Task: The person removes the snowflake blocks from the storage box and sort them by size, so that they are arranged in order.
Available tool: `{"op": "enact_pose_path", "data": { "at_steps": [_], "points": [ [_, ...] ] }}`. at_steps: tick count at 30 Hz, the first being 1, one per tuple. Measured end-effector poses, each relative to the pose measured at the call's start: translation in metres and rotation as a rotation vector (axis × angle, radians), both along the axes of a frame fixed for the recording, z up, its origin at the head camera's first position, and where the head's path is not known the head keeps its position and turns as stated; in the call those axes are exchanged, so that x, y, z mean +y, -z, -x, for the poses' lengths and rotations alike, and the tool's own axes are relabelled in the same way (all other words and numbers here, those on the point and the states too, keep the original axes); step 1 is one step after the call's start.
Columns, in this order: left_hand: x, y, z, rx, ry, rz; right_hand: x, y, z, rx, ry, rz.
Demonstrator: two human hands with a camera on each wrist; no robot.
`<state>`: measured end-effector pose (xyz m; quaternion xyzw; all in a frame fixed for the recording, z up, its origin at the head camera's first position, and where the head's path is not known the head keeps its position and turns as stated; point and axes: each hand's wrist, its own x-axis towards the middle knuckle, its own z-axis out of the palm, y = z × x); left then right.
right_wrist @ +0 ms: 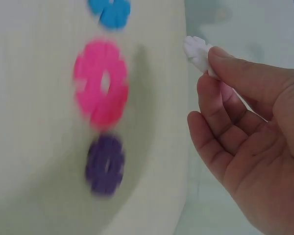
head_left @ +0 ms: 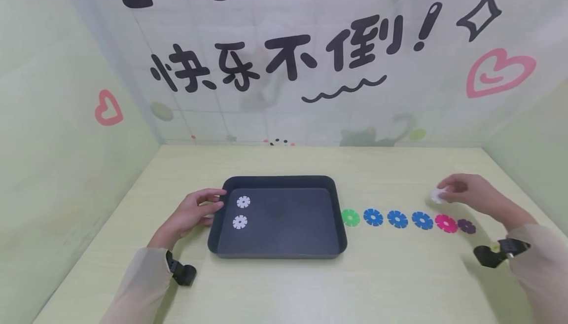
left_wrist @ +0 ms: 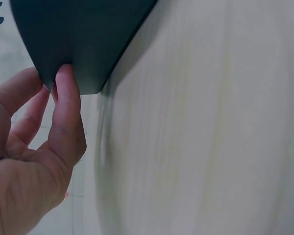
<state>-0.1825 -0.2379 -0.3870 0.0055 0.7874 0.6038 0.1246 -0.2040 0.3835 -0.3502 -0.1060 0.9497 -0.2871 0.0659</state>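
At the left, my left hand (head_left: pixel 191 213) holds the left rim of a dark rectangular tray (head_left: pixel 279 255). Close up in the left wrist view, one fingertip (left_wrist: pixel 66 71) lies against the tray's outer wall, while others reach its edge. Two white notched discs (head_left: pixel 243 201) lie flat inside the tray, near its left side. My right hand (head_left: pixel 475 196) pinches another white notched disc (right_wrist: pixel 198 51) between thumb and fingers, above the table at the right. Below it runs a row of flat discs: green (head_left: pixel 350 217), several blue (head_left: pixel 397 219), pink (head_left: pixel 446 223) and purple (head_left: pixel 467 226).
A pale wooden table (head_left: pixel 284 289) carries everything. Behind it hangs a printed white backdrop (head_left: pixel 266 117) with black writing and pink hearts, and pale panels (head_left: pixel 66 166) flank both sides. The green disc lies right beside the tray's right wall.
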Motion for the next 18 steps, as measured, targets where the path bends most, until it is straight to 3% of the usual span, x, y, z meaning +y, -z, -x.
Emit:
{"op": "enact_pose_path", "data": {
  "at_steps": [5,10,18],
  "points": [
    [0.000,-0.001,0.001,0.003,0.005,0.010,0.039,0.011,-0.017,-0.048,0.057,-0.029],
    [0.000,0.000,0.001,-0.001,0.005,0.009,0.067,0.023,-0.031,-0.081,0.064,0.021],
    [-0.001,0.000,0.001,-0.008,0.002,0.007,0.089,0.033,-0.036,-0.172,0.156,-0.072]
  ]
}}
